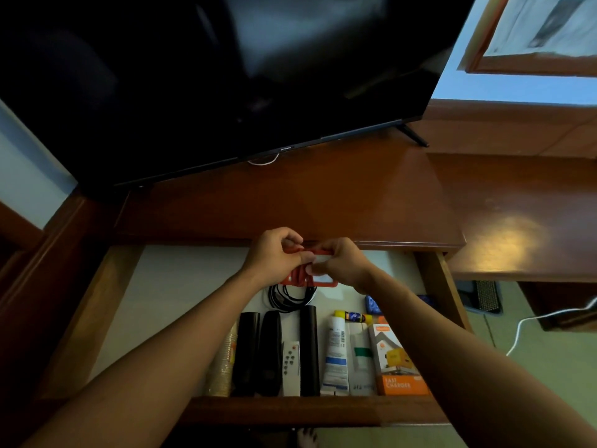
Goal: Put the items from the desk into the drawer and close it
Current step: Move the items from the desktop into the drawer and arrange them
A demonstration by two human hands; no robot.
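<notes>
The wooden drawer (310, 410) is pulled out wide below the desk top (290, 202). Above its back part, my left hand (274, 253) and my right hand (339, 263) both pinch a red card holder with a red lanyard (300, 276); part of it is hidden by my fingers. In the drawer lie a coiled black cable (287, 299), black remotes (258, 350), a white remote (290, 367), a white tube (336, 354), a glue stick (352, 316) and an orange charger box (394, 360).
A dark television (210, 76) stands on the desk behind the drawer. A lower wooden desk surface (517, 221) extends to the right. A white cord (533, 321) lies on the floor at right. A stack of paper cups (223, 367) lies in the drawer's left part.
</notes>
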